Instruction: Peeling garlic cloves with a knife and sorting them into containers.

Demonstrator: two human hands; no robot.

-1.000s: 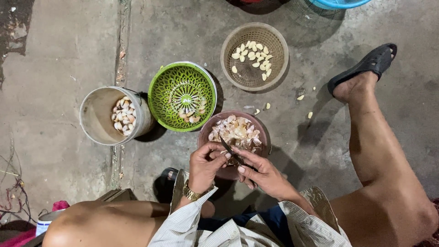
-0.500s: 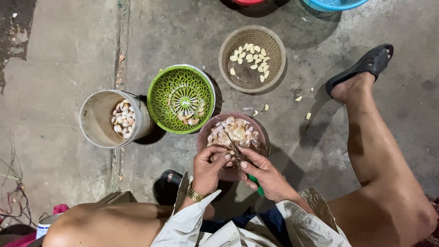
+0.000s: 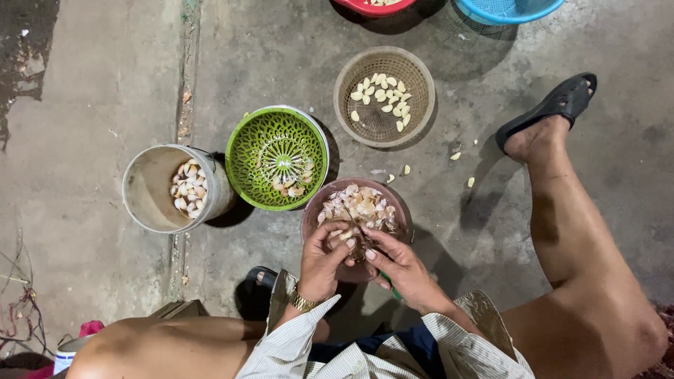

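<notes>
My left hand (image 3: 321, 261), with a gold watch at the wrist, pinches a garlic clove (image 3: 342, 236) over the brown bowl (image 3: 311, 213), which is full of garlic skins. My right hand (image 3: 401, 267) grips a small knife (image 3: 359, 231) with a green handle, its blade laid against the clove. Both hands are close together at the near edge of the bowl.
A green perforated basket (image 3: 279, 158) holds a few cloves. A white bucket (image 3: 168, 188) of unpeeled garlic lies to its left. A beige basket (image 3: 383, 96) holds peeled cloves, and loose cloves (image 3: 456, 156) lie on the concrete floor. My right foot wears a black sandal (image 3: 549, 109).
The knife blade has dropped from upright over the bowl to lie against the clove. Both hands have closed in together. The view has shifted slightly downward.
</notes>
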